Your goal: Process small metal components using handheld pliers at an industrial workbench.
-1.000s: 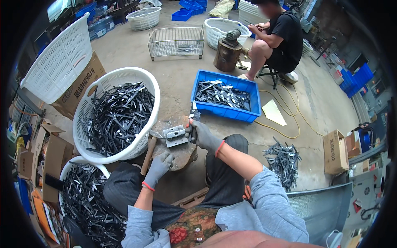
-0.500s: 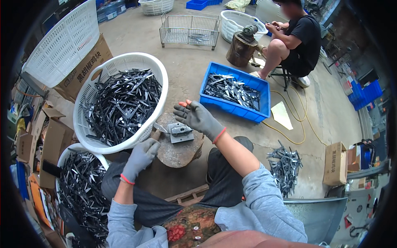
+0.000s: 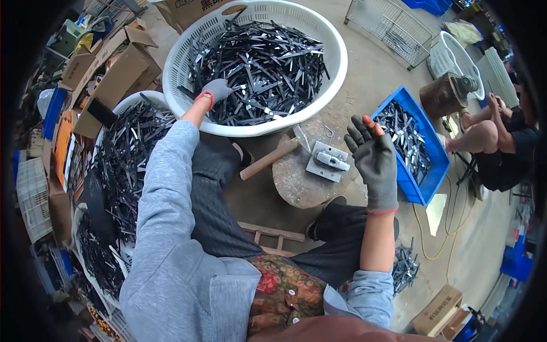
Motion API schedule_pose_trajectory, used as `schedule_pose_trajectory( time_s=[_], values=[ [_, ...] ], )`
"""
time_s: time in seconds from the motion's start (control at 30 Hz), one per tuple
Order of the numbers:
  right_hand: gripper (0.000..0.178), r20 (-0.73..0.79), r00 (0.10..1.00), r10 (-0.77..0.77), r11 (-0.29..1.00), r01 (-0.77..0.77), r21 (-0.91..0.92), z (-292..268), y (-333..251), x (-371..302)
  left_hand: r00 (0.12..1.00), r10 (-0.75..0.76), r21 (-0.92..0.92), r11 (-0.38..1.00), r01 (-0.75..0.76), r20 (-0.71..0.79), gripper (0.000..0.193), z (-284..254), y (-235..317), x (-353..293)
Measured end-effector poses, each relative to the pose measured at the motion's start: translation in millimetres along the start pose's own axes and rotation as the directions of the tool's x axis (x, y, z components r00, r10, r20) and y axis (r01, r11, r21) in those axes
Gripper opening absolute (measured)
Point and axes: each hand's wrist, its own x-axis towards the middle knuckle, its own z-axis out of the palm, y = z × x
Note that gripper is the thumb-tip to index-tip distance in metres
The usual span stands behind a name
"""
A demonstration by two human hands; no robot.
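My left hand [image 3: 216,90], in a grey glove, reaches over the near left part of a white plastic basket [image 3: 337,74]. Its fingers touch the heap of dark, narrow metal blades [image 3: 259,74] in there; whether they grip one is hidden. My right hand [image 3: 373,157] is held palm up with the fingers apart and nothing in it; orange-red shows at the fingertips of its glove. Just left of it, a metal block [image 3: 329,161] on a plate sits on a wood stump [image 3: 296,188]. A wooden-handled tool [image 3: 270,159] with a metal head rests at the stump's left edge.
More blades fill a second white basket [image 3: 134,98] at left and a blue crate [image 3: 436,185] at right. A blade pile [image 3: 405,268] lies on the floor. Cardboard boxes [image 3: 114,80] crowd the left. Another person [image 3: 501,139] sits at far right, beside another stump [image 3: 437,101].
My left hand has left the stump's edge and reached out into the big basket. My right hand has moved off the metal block, turning palm up. The view has swung left.
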Motion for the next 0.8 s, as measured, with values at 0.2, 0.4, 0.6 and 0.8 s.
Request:
schedule_pose_trajectory(
  time_s=[0.2,0.4,0.6,0.8],
  values=[
    [0.03,-0.019,0.999,0.027,1.0,-0.027,-0.007,8,12,2,0.993,0.108,0.065,0.992,-0.112,0.056,0.049,33,38,13],
    [0.033,-0.007,0.997,0.083,0.996,-0.083,0.016,6,19,3,0.871,0.43,0.061,0.888,-0.456,0.238,0.066,59,81,30],
    [0.032,0.055,0.997,0.057,0.998,-0.057,-0.014,1,21,3,0.861,0.397,0.092,0.891,-0.445,0.318,0.085,57,83,31],
    [0.031,0.034,0.999,-0.03,0.999,0.031,-0.011,-2,15,0,0.858,0.457,-0.213,0.886,-0.413,0.235,0.042,6,90,11]
  ],
)
